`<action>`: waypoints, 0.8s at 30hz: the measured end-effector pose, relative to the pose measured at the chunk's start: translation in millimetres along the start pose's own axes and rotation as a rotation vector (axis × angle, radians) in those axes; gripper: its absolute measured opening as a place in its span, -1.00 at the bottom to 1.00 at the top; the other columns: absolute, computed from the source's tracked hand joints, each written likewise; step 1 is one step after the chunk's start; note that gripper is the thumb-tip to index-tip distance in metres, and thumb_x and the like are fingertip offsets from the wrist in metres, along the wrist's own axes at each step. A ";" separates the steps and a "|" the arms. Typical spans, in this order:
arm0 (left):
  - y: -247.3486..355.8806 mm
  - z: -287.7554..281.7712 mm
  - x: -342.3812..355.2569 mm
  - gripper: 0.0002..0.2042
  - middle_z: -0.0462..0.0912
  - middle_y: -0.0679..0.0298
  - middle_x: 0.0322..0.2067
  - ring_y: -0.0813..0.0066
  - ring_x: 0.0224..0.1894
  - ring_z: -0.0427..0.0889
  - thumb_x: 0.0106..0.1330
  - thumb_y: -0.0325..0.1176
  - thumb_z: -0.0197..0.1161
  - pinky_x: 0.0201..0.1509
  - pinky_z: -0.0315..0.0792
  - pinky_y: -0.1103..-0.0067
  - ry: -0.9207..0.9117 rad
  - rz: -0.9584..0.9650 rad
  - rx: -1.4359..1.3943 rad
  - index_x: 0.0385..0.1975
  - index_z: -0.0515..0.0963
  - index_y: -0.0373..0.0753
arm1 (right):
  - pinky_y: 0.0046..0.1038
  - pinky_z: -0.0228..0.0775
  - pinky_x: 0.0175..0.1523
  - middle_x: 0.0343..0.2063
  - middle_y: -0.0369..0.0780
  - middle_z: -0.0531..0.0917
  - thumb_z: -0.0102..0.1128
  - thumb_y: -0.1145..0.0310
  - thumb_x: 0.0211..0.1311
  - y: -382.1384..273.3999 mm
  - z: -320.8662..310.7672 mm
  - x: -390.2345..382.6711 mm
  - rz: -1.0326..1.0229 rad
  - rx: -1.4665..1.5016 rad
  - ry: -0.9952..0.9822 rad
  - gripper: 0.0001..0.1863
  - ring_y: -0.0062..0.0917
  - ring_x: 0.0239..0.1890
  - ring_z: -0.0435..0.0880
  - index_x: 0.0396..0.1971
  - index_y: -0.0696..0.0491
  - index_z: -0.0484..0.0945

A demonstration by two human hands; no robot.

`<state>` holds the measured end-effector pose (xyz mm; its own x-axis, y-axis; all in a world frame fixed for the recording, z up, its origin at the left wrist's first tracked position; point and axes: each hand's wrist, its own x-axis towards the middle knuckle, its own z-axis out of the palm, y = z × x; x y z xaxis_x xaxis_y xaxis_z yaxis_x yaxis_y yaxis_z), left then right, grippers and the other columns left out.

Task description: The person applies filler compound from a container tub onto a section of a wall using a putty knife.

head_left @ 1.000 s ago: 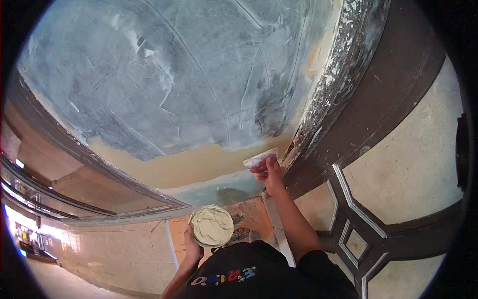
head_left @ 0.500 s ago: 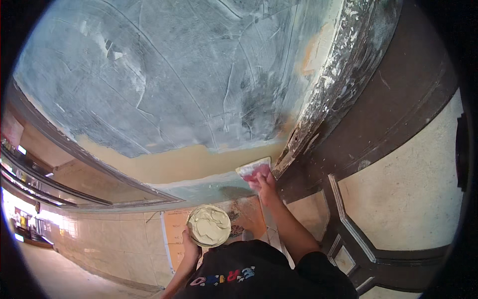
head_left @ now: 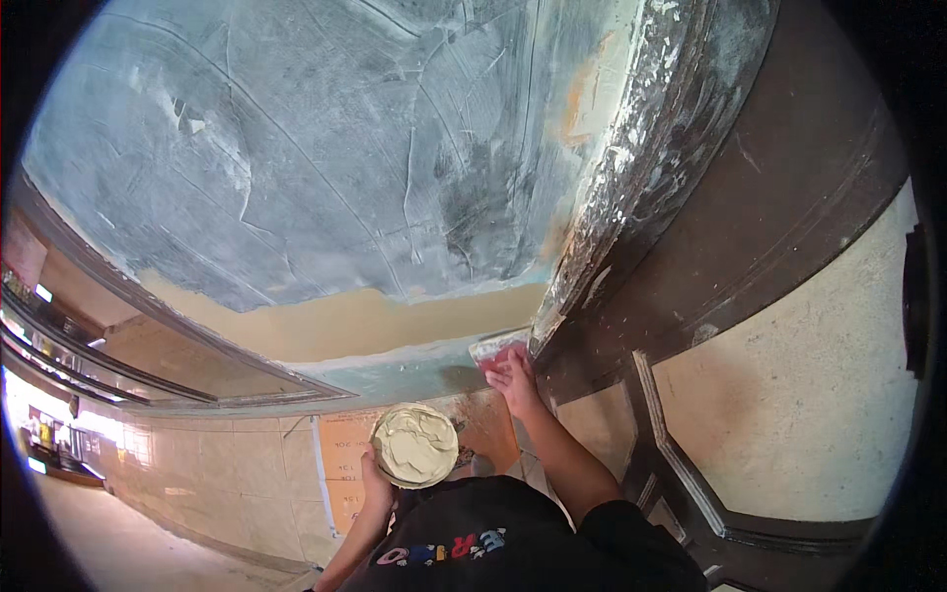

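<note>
My left hand (head_left: 375,483) is closed around the side of a round tub (head_left: 415,446), which is filled with cream putty whose surface is swirled. In my right hand (head_left: 514,385) is a red putty spreader (head_left: 501,357) with pale putty smeared along its blade. The spreader is at the low right corner of the wall (head_left: 326,168), beside the dark wooden frame (head_left: 631,227). A smooth band of cream putty (head_left: 345,328) runs across the wall just above it, and under that lies a pale green strip (head_left: 414,370).
Flaking, white-spotted trim climbs along the wall's right side. A dark panelled door with beige panels (head_left: 789,414) stands at the right. Below the tub, an orange printed sheet (head_left: 340,464) lies on the tiles (head_left: 227,474). A ledge with dark rails (head_left: 89,365) is at far left.
My right hand has brought the spreader down, off the cream band and onto the pale green strip. The whole view has shifted slightly. The tub stays in my left hand.
</note>
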<state>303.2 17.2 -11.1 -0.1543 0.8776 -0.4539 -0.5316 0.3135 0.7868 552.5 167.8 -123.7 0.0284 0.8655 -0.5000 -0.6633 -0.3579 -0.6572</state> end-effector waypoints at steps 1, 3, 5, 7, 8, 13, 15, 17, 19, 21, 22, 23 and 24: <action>1.0 1.6 -2.0 -0.42 0.30 0.10 0.12 0.24 0.16 0.28 0.32 0.06 -0.35 0.23 0.14 0.38 -0.006 -0.004 -0.005 0.14 0.17 -0.28 | -0.36 0.53 -0.28 -0.41 -0.22 0.47 0.00 0.09 0.24 -10.6 12.5 -0.4 -0.014 0.068 -0.103 -0.64 -0.39 -0.37 0.61 -0.10 -0.02 0.25; 2.0 6.7 -5.6 -0.43 0.30 0.09 0.11 0.24 0.16 0.28 0.32 0.06 -0.34 0.23 0.14 0.38 -0.011 -0.005 -0.010 0.14 0.17 -0.28 | -0.38 0.52 -0.27 -0.38 -0.23 0.48 -0.01 0.03 0.23 -30.1 26.9 7.4 -0.048 0.079 -0.197 -0.63 -0.40 -0.37 0.60 -0.09 -0.06 0.26; 2.3 7.0 -8.0 -0.43 0.30 0.09 0.11 0.24 0.16 0.28 0.33 0.06 -0.33 0.23 0.14 0.38 0.022 -0.008 0.006 0.14 0.17 -0.27 | -0.40 0.51 -0.28 -0.34 -0.24 0.50 -0.01 -0.01 0.22 -40.6 35.7 15.2 -0.053 0.056 -0.182 -0.61 -0.41 -0.36 0.60 -0.09 -0.09 0.28; 3.7 10.6 -10.5 -0.43 0.30 0.10 0.11 0.24 0.16 0.28 0.33 0.06 -0.33 0.23 0.14 0.38 0.017 -0.012 0.008 0.14 0.18 -0.27 | -0.40 0.51 -0.29 -0.28 -0.25 0.50 -0.01 -0.03 0.21 -32.8 15.3 31.5 -0.076 -0.023 -0.148 -0.61 -0.40 -0.36 0.60 -0.08 -0.12 0.28; 3.5 10.9 -11.5 -0.43 0.30 0.10 0.11 0.24 0.16 0.27 0.33 0.07 -0.33 0.24 0.13 0.38 0.018 -0.011 0.007 0.14 0.18 -0.27 | -0.39 0.52 -0.29 -0.27 -0.24 0.49 0.00 -0.02 0.21 -22.6 5.5 31.0 -0.043 -0.047 -0.065 -0.61 -0.38 -0.36 0.60 -0.07 -0.12 0.28; -3.5 3.6 -11.5 -0.44 0.32 0.12 0.10 0.26 0.16 0.28 0.33 0.07 -0.32 0.22 0.15 0.38 0.067 0.003 -0.014 0.12 0.20 -0.26 | -0.34 0.53 -0.28 -0.22 -0.22 0.43 0.10 -0.03 0.13 37.8 -51.8 18.3 0.171 -0.160 0.103 -0.54 -0.31 -0.32 0.59 -0.07 -0.12 0.26; -0.4 11.0 -13.9 -0.44 0.32 0.12 0.10 0.26 0.15 0.28 0.33 0.07 -0.31 0.22 0.15 0.38 0.095 -0.034 -0.041 0.12 0.20 -0.27 | -0.35 0.54 -0.27 -0.20 -0.22 0.42 0.12 0.00 0.13 47.8 -62.4 10.1 0.220 -0.160 0.094 -0.54 -0.30 -0.32 0.59 -0.06 -0.12 0.26; -2.7 8.7 -12.2 -0.44 0.32 0.12 0.09 0.26 0.15 0.29 0.33 0.07 -0.31 0.22 0.15 0.38 0.073 -0.010 -0.043 0.12 0.20 -0.27 | -0.35 0.55 -0.26 -0.19 -0.22 0.41 0.14 0.03 0.13 52.6 -67.3 7.3 0.269 -0.162 0.085 -0.55 -0.29 -0.32 0.59 -0.05 -0.12 0.26; -0.6 12.2 -10.0 -0.44 0.33 0.12 0.09 0.26 0.14 0.30 0.33 0.07 -0.31 0.22 0.16 0.39 0.047 0.015 -0.044 0.12 0.20 -0.27 | -0.39 0.56 -0.26 -0.18 -0.20 0.41 0.16 0.08 0.13 49.9 -63.0 3.4 0.281 -0.179 0.094 -0.54 -0.30 -0.34 0.60 -0.05 -0.08 0.25; 2.0 17.8 -9.9 -0.44 0.34 0.11 0.08 0.27 0.13 0.31 0.33 0.06 -0.31 0.21 0.16 0.40 0.065 -0.013 -0.049 0.11 0.21 -0.27 | -0.40 0.55 -0.28 -0.19 -0.21 0.42 0.16 0.10 0.13 44.1 -59.2 1.4 0.219 -0.249 0.061 -0.55 -0.32 -0.36 0.60 -0.06 -0.06 0.25; 1.4 17.0 -8.1 -0.44 0.34 0.11 0.08 0.27 0.13 0.31 0.33 0.06 -0.31 0.21 0.16 0.40 0.064 -0.012 -0.050 0.11 0.21 -0.27 | -0.41 0.55 -0.30 -0.20 -0.21 0.42 0.16 0.12 0.14 40.1 -55.2 0.0 0.157 -0.317 0.029 -0.55 -0.35 -0.37 0.60 -0.06 -0.04 0.25; -0.7 15.0 -4.8 -0.44 0.34 0.12 0.08 0.27 0.13 0.32 0.33 0.06 -0.30 0.21 0.16 0.40 0.048 0.011 -0.043 0.10 0.22 -0.28 | -0.41 0.55 -0.30 -0.20 -0.21 0.42 0.16 0.12 0.14 39.3 -53.2 1.8 0.155 -0.318 0.029 -0.55 -0.35 -0.37 0.60 -0.06 -0.04 0.25; -2.5 13.6 -1.2 -0.45 0.35 0.12 0.08 0.27 0.12 0.32 0.33 0.06 -0.30 0.21 0.16 0.40 0.031 0.035 -0.035 0.10 0.22 -0.28 | -0.42 0.55 -0.32 -0.22 -0.22 0.43 0.16 0.13 0.14 37.2 -50.5 4.4 0.133 -0.372 0.012 -0.56 -0.38 -0.38 0.60 -0.07 -0.02 0.25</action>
<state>316.0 20.3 -6.9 -0.1989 0.8758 -0.4398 -0.5543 0.2695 0.7874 565.7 140.5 -178.8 -0.0292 0.7994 -0.6001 -0.3454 -0.5714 -0.7444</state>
